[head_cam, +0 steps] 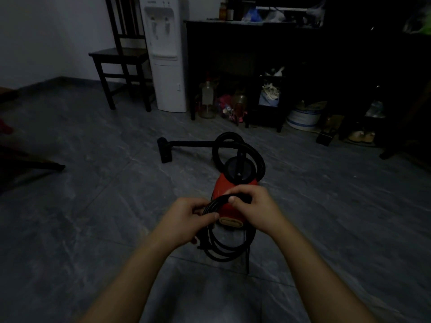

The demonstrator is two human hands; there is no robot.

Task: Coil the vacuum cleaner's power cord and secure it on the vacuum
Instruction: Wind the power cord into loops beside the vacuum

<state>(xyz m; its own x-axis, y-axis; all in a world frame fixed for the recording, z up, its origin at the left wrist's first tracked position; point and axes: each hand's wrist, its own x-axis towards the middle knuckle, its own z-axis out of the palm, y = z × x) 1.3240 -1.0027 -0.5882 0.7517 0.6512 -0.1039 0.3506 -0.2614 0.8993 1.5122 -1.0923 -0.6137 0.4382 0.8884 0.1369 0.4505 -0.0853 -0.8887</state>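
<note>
Dim room, hard to see much. I've got the black cord [227, 231] bunched in loops w/ both hands, right over the back end of the red vacuum [229, 194]. My left hand [186, 220] is on the left side of the bunch, fingers [211, 216] curled round the strands & pinching them tight. My right hand [255, 207] is on the top right of the bunch, thumb pressed on the strands, other fingers wrapped over them. So both hands are closed on the cord, not spread.

The rest of the loops hang down under my hands, in front of the vacuum's back. One strand drops straight down on the right side to the floor [93, 206].

The vacuum sits on the gray floor just past my hands. Its black hose [235, 145] curls up in a big ring above the round black top. A long black pipe lies flat on the floor to the left, w/ the brush head [164, 150] at its far end.

Far back: a dark chair [121, 57], a white water cooler [165, 54] next to it, & a dark shelf [256, 43] w/ jars & stuff under it.
</note>
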